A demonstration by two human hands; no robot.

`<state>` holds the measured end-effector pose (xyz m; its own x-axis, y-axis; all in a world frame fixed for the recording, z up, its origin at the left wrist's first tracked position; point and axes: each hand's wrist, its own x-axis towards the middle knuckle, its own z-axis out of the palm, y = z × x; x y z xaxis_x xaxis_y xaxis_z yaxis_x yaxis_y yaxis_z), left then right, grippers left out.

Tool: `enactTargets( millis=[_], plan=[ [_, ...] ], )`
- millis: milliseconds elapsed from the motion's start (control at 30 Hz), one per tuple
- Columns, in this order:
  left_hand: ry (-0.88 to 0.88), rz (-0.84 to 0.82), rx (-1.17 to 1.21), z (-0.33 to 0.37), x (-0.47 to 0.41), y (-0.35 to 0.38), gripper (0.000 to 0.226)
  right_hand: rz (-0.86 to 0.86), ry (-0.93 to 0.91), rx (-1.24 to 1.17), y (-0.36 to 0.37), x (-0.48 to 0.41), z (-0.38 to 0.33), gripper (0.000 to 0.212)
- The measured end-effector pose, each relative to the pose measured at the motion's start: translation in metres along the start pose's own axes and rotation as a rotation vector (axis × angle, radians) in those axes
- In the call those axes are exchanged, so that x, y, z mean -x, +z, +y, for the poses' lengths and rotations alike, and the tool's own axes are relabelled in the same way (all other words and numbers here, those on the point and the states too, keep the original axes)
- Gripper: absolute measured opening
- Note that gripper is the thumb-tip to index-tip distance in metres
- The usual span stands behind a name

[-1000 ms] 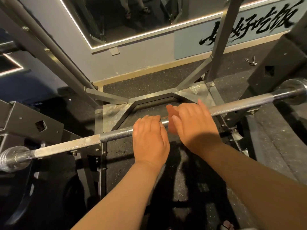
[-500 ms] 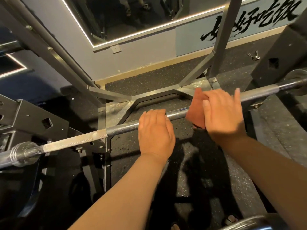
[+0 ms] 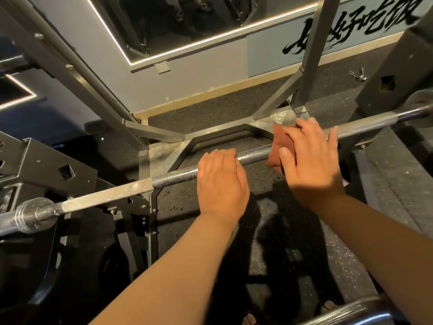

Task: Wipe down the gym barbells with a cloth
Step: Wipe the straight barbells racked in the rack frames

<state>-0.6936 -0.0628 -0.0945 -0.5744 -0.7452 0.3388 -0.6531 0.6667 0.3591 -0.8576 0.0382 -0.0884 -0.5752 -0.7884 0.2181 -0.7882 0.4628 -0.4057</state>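
A steel barbell [image 3: 173, 177] runs across the view from lower left to upper right, resting in a black rack. My left hand [image 3: 221, 181] lies over the bar near its middle, fingers curled over the top. My right hand [image 3: 309, 158] is further right on the bar and presses a reddish-brown cloth [image 3: 277, 148] against it with fingers laid over the bar. Most of the cloth is hidden under that hand; a fold hangs out on its left side.
Black rack uprights stand at left [image 3: 46, 165] and right [image 3: 393, 69]. A grey steel frame [image 3: 164, 153] sits on the speckled rubber floor below. A wall mirror [image 3: 187, 22] is ahead. A collar clip [image 3: 357, 73] lies on the floor. Another bar's knurled end [image 3: 351, 313] shows bottom right.
My right hand has slid the cloth rightward along the bar, away from my left hand, then eased back slightly. My left hand stays in place on the bar.
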Motion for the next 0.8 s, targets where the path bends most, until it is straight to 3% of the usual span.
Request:
enactTargets(
  millis=[100, 200, 400, 533, 600, 733, 800],
  plan=[
    [-0.003, -0.004, -0.013, -0.001, 0.0, 0.001, 0.041, 0.039, 0.067, -0.073, 0.016, 0.004, -0.032, 0.046],
    [-0.001, -0.006, -0.028, 0.0, -0.002, 0.0, 0.044, -0.01, -0.069, -0.07, 0.026, 0.007, -0.053, 0.046],
    [0.017, 0.006, -0.012, -0.001, -0.001, 0.0, 0.043, -0.021, -0.24, 0.215, 0.016, 0.011, -0.02, 0.048],
    [0.012, 0.011, -0.012, -0.002, 0.0, 0.002, 0.043, 0.075, 0.011, 0.19, 0.013, -0.016, -0.038, 0.043],
    [0.015, 0.017, -0.019, -0.001, -0.001, 0.001, 0.043, 0.072, 0.042, 0.116, 0.022, -0.013, -0.055, 0.048],
    [0.019, -0.02, -0.013, -0.002, -0.003, -0.001, 0.046, 0.035, -0.249, 0.1, 0.033, 0.022, -0.042, 0.05],
    [0.022, -0.003, 0.007, -0.003, -0.002, 0.0, 0.045, 0.011, -0.279, 0.167, 0.023, 0.018, -0.028, 0.049]
  ],
)
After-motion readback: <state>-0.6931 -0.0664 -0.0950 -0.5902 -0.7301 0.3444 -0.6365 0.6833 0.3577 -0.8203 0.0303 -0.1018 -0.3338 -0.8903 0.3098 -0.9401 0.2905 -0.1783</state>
